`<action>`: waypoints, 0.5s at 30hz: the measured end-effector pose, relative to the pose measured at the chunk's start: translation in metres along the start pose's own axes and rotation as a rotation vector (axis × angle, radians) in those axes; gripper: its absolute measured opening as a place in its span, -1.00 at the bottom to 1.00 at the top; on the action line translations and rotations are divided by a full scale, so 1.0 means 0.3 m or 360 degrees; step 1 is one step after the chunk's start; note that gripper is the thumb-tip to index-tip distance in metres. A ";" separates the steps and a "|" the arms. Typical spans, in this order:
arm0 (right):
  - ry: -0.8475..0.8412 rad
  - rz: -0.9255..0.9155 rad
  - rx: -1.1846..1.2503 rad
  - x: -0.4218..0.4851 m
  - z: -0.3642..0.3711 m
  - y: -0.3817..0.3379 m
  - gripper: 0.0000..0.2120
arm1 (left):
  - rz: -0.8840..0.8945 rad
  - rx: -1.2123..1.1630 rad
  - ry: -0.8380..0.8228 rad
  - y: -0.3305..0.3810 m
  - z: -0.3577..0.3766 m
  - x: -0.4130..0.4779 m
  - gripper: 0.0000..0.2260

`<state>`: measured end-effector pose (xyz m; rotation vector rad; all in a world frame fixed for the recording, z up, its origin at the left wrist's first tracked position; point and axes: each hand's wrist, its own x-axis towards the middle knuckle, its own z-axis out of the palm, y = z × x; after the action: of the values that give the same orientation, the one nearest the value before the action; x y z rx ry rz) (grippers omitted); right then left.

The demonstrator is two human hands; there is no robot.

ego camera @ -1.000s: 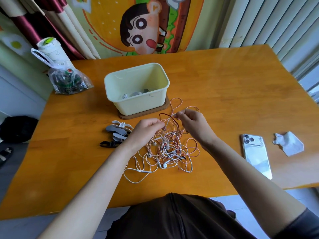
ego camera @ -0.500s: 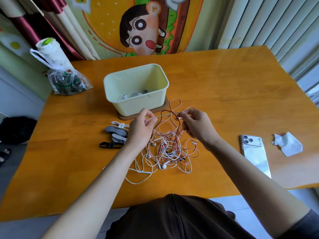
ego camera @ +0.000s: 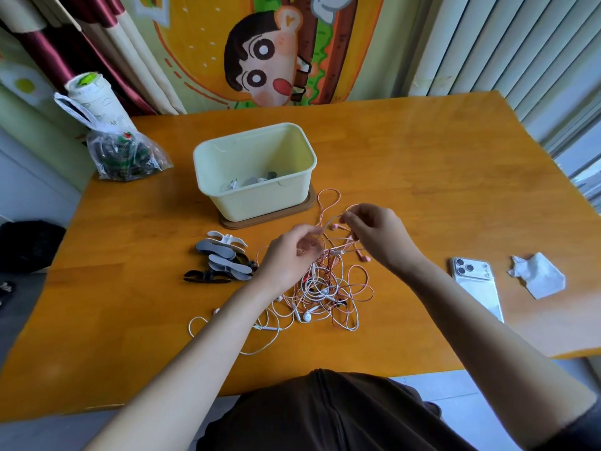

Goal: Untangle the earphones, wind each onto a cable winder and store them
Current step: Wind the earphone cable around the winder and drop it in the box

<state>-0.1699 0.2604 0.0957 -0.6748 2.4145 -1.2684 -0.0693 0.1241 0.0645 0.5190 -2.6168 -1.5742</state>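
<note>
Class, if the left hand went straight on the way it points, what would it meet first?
The left hand would probably meet the small pink earbud first, then the right hand; depth unclear.

A wooden surface [ego camera: 422, 164] carries a phone [ego camera: 476, 289] lying face down at the right, with a crumpled tissue [ego camera: 540, 276] just beside it nearer the edge. At the far left corner sits a clear plastic bag [ego camera: 126, 156] of dark items with a white cup [ego camera: 97, 99] standing behind it. Beyond hang a cartoon picture [ego camera: 260, 60], a striped curtain [ego camera: 65, 50] and pale blinds [ego camera: 504, 43].
</note>
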 end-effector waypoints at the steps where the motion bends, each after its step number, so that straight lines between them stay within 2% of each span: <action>1: 0.0029 0.0007 0.0008 0.004 -0.009 0.002 -0.80 | -0.0025 0.0061 0.0032 -0.026 0.001 0.001 -0.68; 4: 0.0070 0.0014 0.0013 0.015 -0.020 0.004 -0.81 | -0.0232 0.0187 0.0144 -0.129 -0.006 -0.003 -0.60; 9: 0.0072 0.0069 -0.0093 0.035 -0.001 0.027 -0.82 | -0.0718 0.0345 -0.0135 -0.308 0.017 -0.057 -0.53; 12: 0.0040 0.0115 -0.0177 0.044 0.017 0.053 -0.84 | -0.0785 0.0345 -0.0207 -0.359 0.048 -0.078 -0.51; 15: -0.0021 0.0163 -0.0201 0.048 0.039 0.073 -0.83 | -0.0817 0.0422 -0.0169 -0.380 0.075 -0.083 -0.58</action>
<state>-0.1817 0.2555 0.0701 -0.5825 2.5003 -1.0758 -0.0207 0.1022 -0.0417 1.2414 -2.9546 -1.3835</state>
